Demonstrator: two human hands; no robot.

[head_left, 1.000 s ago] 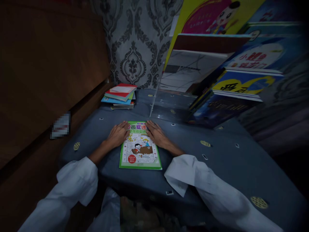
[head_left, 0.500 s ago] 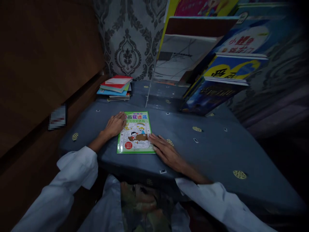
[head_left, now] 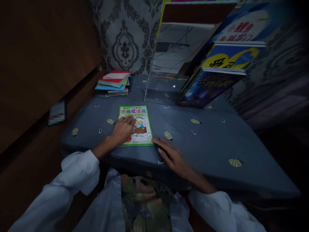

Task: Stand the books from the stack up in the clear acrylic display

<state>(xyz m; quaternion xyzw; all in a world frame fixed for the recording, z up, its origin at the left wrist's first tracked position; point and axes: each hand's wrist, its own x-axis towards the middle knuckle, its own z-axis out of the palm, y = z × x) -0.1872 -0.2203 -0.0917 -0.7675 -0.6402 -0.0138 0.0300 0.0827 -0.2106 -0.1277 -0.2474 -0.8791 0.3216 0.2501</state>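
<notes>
A green-bordered children's picture book [head_left: 142, 130] with Chinese characters along its top lies closed on the cloth-covered table [head_left: 205, 145]. Over the left and middle of its cover rests my left hand [head_left: 123, 130], palm down, with slightly bent, a little blurred fingers; part of the drawing is hidden under it. My right hand [head_left: 172, 158] is at the book's lower right corner. Its fingers are stretched out, the fingertips touching the edge, and the thumb is held apart from them. Neither hand grips the book.
A small stack of books [head_left: 114, 80] sits at the back left. At the back right, a clear display rack [head_left: 166, 88] holds several upright books, among them a dark blue one [head_left: 212, 87]. Brown wood panelling [head_left: 48, 64] borders the left side.
My left hand has slid from the book's upper left edge onto the middle of its cover. My right hand has drawn back slightly to the corner. The view has tilted down a little.
</notes>
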